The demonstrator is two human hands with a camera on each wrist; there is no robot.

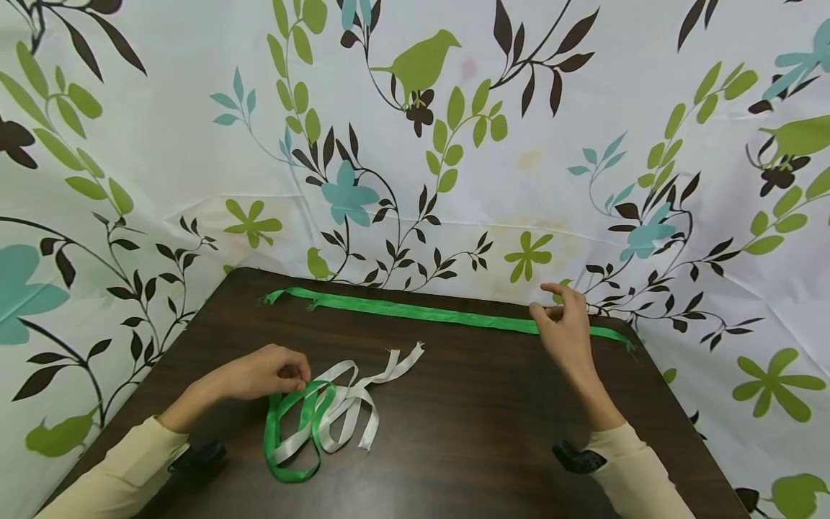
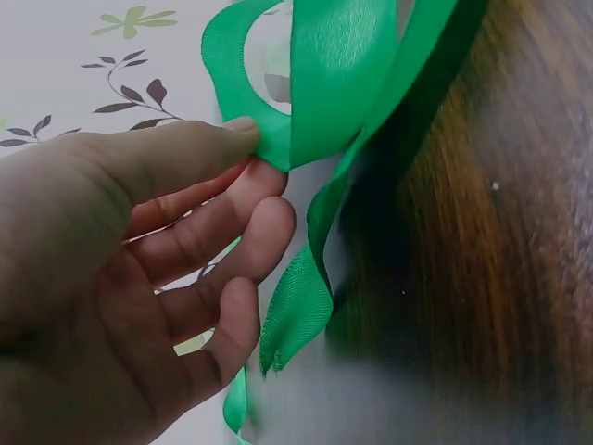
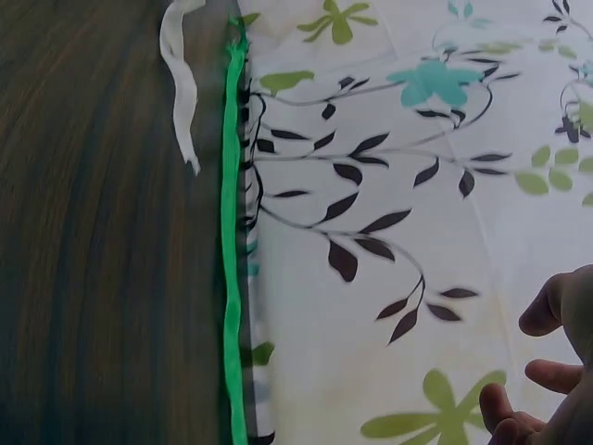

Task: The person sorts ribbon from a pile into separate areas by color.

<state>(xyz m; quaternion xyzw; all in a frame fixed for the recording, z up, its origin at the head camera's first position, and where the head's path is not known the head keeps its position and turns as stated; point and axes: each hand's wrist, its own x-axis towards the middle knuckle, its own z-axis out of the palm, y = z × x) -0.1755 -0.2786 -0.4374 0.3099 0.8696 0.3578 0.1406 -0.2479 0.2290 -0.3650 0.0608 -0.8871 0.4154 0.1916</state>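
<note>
Nearest us we see two cream sleeves (image 1: 123, 468), each with a black wrist-worn device (image 1: 577, 458) at its cuff, over a dark-brown wood-grain table (image 1: 454, 447); in front of the left sleeve we find a looped green satin ribbon (image 1: 292, 476) on the near left part of the table; our left hand (image 1: 266, 371) pinches its upper part between thumb and forefinger, the other fingers loosely bent and apart; in the left wrist view we see a frayed end of it hanging beside those fingers. Just right of the loops, partly tangled with them, we have a crumpled white fabric ribbon (image 1: 353, 393), its ends pointing away from us and toward us; farther off, our right hand (image 1: 565, 328) is raised near the table's far right edge, thumb and fingers parted and slightly bent, with hold of nothing; along the far edge, we see long flat green ribbon strips (image 1: 415, 311) with frayed ends, the right hand apart from them; behind everything we face a white cloth backdrop (image 1: 570, 216) printed with birds, leaves and flowers.
</note>
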